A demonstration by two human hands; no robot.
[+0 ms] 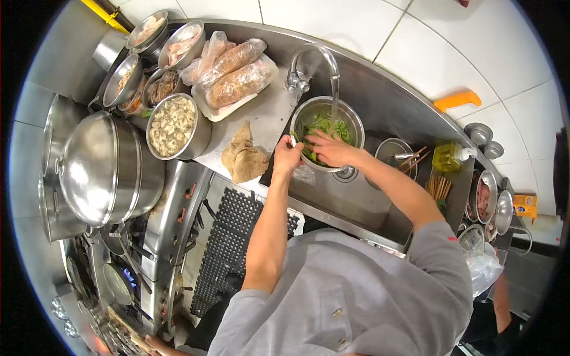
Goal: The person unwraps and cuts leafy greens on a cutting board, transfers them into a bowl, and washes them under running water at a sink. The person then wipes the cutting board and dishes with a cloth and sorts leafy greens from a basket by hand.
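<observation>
A metal bowl point(358, 126) with green leaves point(339, 129) and water stands in the sink point(350, 204) under the running faucet point(333, 66). My left hand point(287, 156) is at the bowl's near left rim, its fingers closed round a small white thing that I cannot make out. Inside the bowl, my right hand point(332, 148) lies on the leaves with its fingers spread. To the left, a brown cloth point(244, 155) rests on the counter point(221, 135).
Left on the counter are a pot of mushrooms point(173, 127), wrapped meat point(237, 74) and several bowls. A large lidded pot point(98, 169) stands beside the stove. Chopsticks point(438, 187) and a yellow soap bottle point(446, 157) are right. Parts of other people show at the lower edges.
</observation>
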